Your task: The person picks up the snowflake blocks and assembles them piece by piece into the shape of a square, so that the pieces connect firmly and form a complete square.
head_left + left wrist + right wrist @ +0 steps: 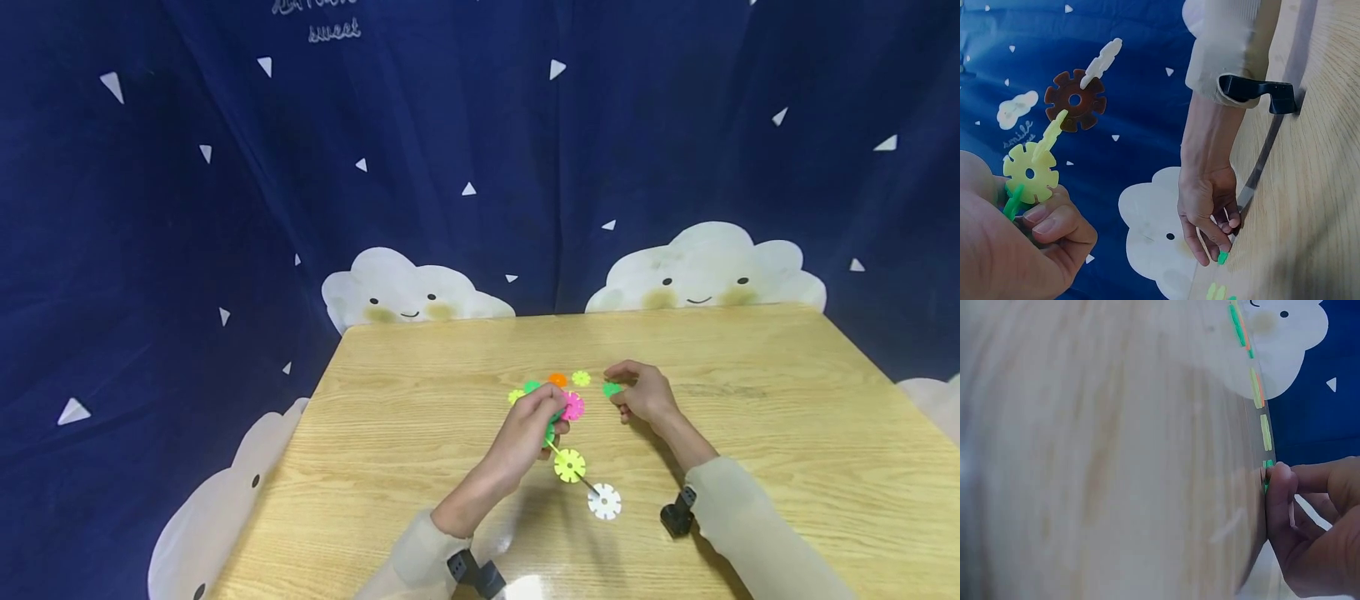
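My left hand (528, 421) grips a chain of slotted plastic snowflake discs joined edge to edge. Out of its fist come a green disc (1014, 201), yellow discs (1030, 173), a brown disc (1075, 100) and, at the free end, a white disc (604, 502). A pink disc (573, 406) shows by the left fingertips; whether it belongs to the chain I cannot tell. To the right, my right hand (647, 395) pinches a loose green disc (612, 389) between thumb and fingers, low at the tabletop. The left fingers cover part of the chain.
Beyond the hands several loose discs lie on the wooden table (420, 400), among them an orange disc (557, 379) and a yellow disc (581, 378). A dark blue curtain (450, 125) with clouds and white triangles hangs behind the table and along its left side.
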